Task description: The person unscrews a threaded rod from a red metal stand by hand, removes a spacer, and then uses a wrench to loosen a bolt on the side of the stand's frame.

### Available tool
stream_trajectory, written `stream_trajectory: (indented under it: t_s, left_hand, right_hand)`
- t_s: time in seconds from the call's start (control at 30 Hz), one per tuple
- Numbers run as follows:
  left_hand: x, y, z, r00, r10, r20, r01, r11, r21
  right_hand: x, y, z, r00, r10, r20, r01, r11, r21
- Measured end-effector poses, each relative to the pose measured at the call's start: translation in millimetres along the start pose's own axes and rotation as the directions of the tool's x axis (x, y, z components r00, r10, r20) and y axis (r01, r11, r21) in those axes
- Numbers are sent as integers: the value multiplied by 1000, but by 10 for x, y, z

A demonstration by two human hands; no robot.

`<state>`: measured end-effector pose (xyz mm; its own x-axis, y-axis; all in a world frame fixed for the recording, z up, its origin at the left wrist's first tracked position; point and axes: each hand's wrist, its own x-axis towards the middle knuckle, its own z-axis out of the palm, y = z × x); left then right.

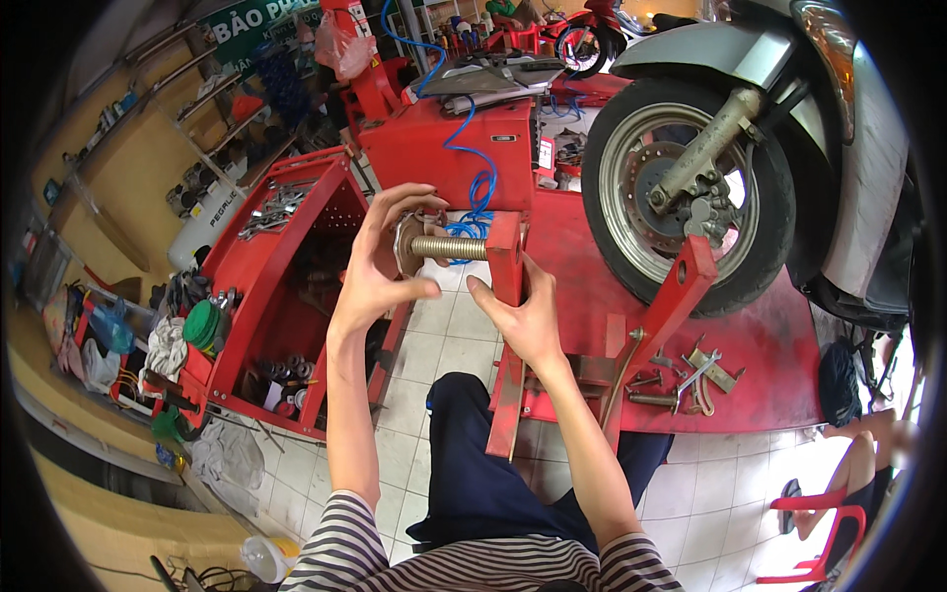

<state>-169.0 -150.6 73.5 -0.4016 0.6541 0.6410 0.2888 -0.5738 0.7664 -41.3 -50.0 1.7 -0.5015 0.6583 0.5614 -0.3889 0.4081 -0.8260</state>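
My left hand (383, 259) curls its fingers around a round metal handwheel (407, 245) on the end of a horizontal threaded screw (454, 248), with the thumb sticking out below. The screw's right end meets the top of a red steel upright (505, 232). My right hand (523, 316) grips that upright just under the screw, its thumb on the left side. Further right, a second red steel arm (673, 288) slants up in front of the front wheel (691, 197) of a silver scooter.
A red tool cart (242, 350) with wrenches stands left. The scooter is on a red platform (769, 380), with loose tools (691, 380) near its edge. A blue hose (478, 192) hangs behind the screw. A seated person's leg (843, 474) and red chair (819, 503) are lower right.
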Motion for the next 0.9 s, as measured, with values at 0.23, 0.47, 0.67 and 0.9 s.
stream_trajectory:
  t_s: [0.23, 0.47, 0.67, 0.9]
  left_hand:
    - [60, 40, -268, 871, -434, 229, 461, 884, -78]
    - [-29, -94, -185, 987, -17, 157, 1, 994, 105]
    - [-65, -15, -336, 856, -472, 210, 501, 858, -116]
    - [1, -117, -207, 963, 233, 136, -264, 914, 307]
  right_hand:
    - [13, -1, -54, 1000, 13, 12, -13, 1000, -18]
    - [13, 45, 2, 999, -36, -1, 36, 999, -7]
    - [9, 2, -24, 1000, -3, -1, 3, 1000, -27]
    - [-4, -3, -8, 999, 33, 17, -33, 999, -11]
